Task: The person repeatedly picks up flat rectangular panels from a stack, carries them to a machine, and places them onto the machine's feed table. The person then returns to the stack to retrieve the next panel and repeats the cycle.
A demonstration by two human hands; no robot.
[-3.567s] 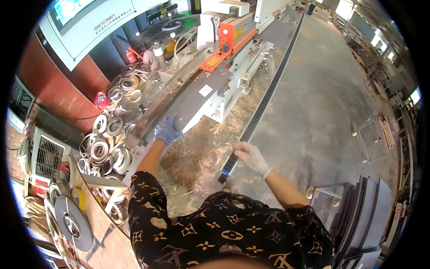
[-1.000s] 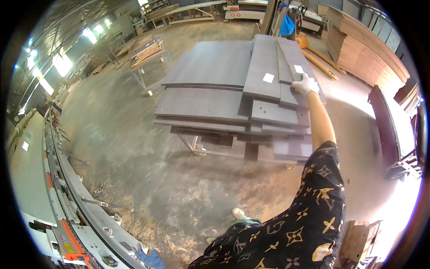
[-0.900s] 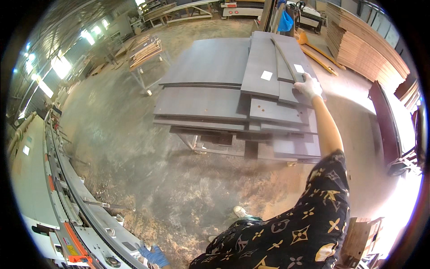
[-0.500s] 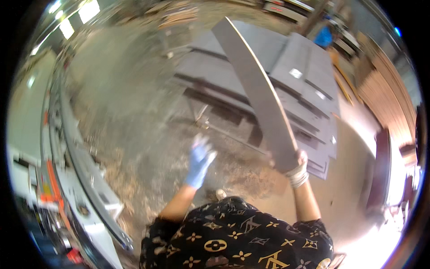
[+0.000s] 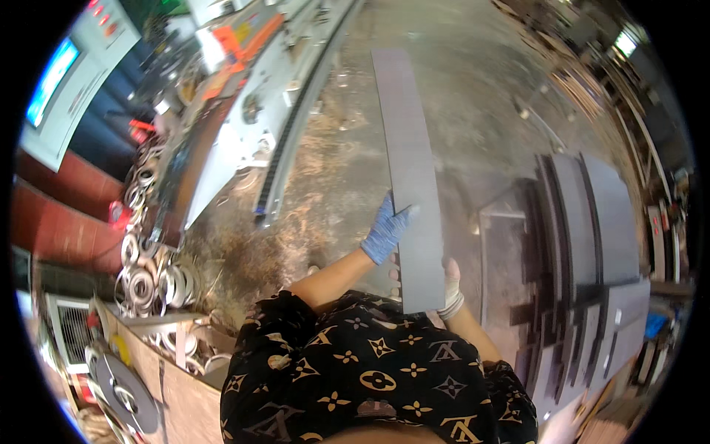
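— Which way does the long, narrow grey board (image 5: 411, 170) run?
— Its long axis runs near to far, the far end leaning slightly left, held over the dusty concrete floor (image 5: 473, 96).

— Who grips it?
— The left hand (image 5: 384, 233), in a blue glove, has its fingers closed on the left edge near the near end. The right hand (image 5: 448, 285), in a white glove, sits at the near right corner, mostly hidden behind the board, so I cannot tell its fingers' grip.

— Around it?
— A long grey machine (image 5: 251, 118) lies left; stacked grey panels (image 5: 584, 237) lie right, partly cut off.
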